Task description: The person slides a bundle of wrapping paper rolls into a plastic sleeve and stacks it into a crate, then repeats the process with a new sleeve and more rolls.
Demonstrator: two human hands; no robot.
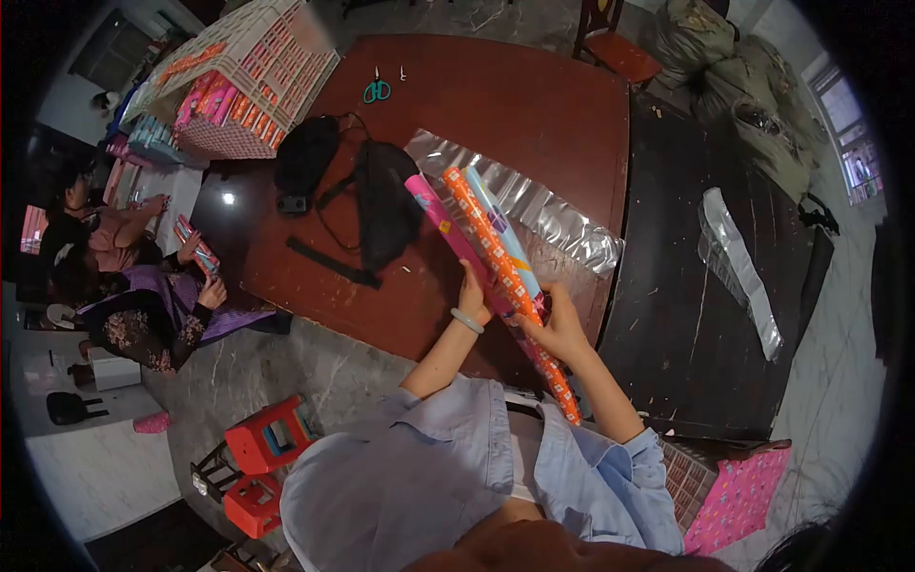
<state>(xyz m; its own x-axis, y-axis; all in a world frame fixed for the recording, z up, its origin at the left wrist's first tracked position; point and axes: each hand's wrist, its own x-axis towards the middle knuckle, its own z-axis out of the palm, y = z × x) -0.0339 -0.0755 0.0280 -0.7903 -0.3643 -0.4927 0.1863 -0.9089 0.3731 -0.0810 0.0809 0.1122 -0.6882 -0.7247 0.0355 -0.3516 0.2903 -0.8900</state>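
Note:
Three long rolls of patterned wrapping paper sit bundled in front of my body: a pink roll [440, 215], an orange roll [484, 225] and a light blue roll [498, 212]. My left hand [474, 289], with a pale bangle at the wrist, is closed around the pink side of the bundle. On the other side, my right hand [559, 329] grips the rolls lower down, its thumb across them. The bundle is tilted, its lower end close to my shirt. Clear plastic sleeves [562, 221] lie on the table just beyond the rolls.
On the brown table [496, 86] are a black bag [386, 200], a black strap [334, 262] and teal scissors [376, 91]. A crate [295, 71] holds several rolls. Another plastic strip [739, 272] lies right. Two people work at left; red stools [267, 439] stand below.

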